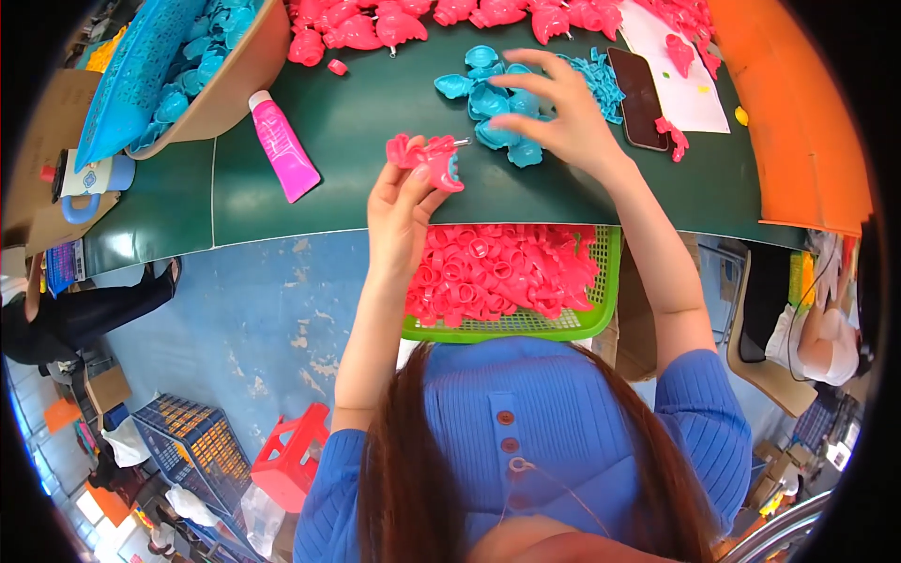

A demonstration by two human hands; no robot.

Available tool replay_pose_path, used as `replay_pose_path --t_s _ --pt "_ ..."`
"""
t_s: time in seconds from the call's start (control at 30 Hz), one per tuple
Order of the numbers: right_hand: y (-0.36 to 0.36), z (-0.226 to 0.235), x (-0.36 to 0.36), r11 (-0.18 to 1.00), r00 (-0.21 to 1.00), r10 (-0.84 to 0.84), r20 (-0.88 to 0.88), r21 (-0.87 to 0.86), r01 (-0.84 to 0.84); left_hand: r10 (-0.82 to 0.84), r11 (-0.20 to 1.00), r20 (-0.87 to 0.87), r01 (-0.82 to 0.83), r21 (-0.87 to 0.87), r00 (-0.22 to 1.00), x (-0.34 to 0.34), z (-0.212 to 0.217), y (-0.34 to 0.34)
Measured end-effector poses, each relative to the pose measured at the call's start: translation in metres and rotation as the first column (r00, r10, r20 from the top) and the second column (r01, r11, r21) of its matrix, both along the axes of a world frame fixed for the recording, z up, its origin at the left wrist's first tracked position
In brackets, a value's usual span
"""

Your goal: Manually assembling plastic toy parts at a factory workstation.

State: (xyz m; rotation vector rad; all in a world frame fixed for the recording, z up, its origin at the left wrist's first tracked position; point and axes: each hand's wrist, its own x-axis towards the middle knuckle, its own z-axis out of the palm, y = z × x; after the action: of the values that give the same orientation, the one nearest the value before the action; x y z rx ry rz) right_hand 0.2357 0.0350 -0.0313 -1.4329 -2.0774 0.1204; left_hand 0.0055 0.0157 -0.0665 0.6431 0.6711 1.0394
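Note:
My left hand (404, 202) is closed around a pink plastic toy part (434, 161) above the near edge of the table. A thin metal pin sticks out of its right side, and a bit of blue shows in its opening. Over a cluster of blue plastic shells (490, 98), my right hand (563, 113) has its fingers spread, with nothing seen between them. Whether its fingertips touch the shells I cannot tell. Just beyond that hand lies a heap of small blue pieces (599, 84).
Pink toy parts (357, 31) line the table's back. A pink tube (283, 148) and a tub (221, 84) of blue shells stand left; a phone (638, 98) and white paper (690, 89) lie right. Below the edge, a green basket (601, 314) holds pink rings.

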Motion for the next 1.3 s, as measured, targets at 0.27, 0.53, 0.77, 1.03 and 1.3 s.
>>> replay_pose_path --t_s 0.27,0.53,0.77,1.03,1.3 --pt "0.005 -0.017 -0.019 0.966 0.964 -0.246 0.103 0.103 0.236 -0.022 0.999 -0.009 0.022 0.046 1.0 -0.001 0.004 -0.009" --pt "0.015 -0.026 -0.026 0.947 0.933 -0.319 0.169 0.097 0.306 0.005 0.999 0.017 -0.006 0.047 1.0 -0.002 0.008 -0.015" --pt "0.022 -0.011 -0.016 0.949 0.947 -0.297 -0.124 0.069 0.307 0.012 1.0 0.019 -0.012 0.013 1.0 -0.003 0.011 -0.011" --pt "-0.026 0.047 -0.064 0.998 0.894 -0.059 -0.444 -0.009 0.062 -0.028 0.999 0.049 0.026 0.034 0.998 0.003 0.018 -0.015" --pt "-0.025 0.042 -0.071 0.962 0.973 0.019 -0.23 0.269 0.045 -0.05 0.998 0.104 0.053 -0.023 0.993 0.004 0.025 -0.015"
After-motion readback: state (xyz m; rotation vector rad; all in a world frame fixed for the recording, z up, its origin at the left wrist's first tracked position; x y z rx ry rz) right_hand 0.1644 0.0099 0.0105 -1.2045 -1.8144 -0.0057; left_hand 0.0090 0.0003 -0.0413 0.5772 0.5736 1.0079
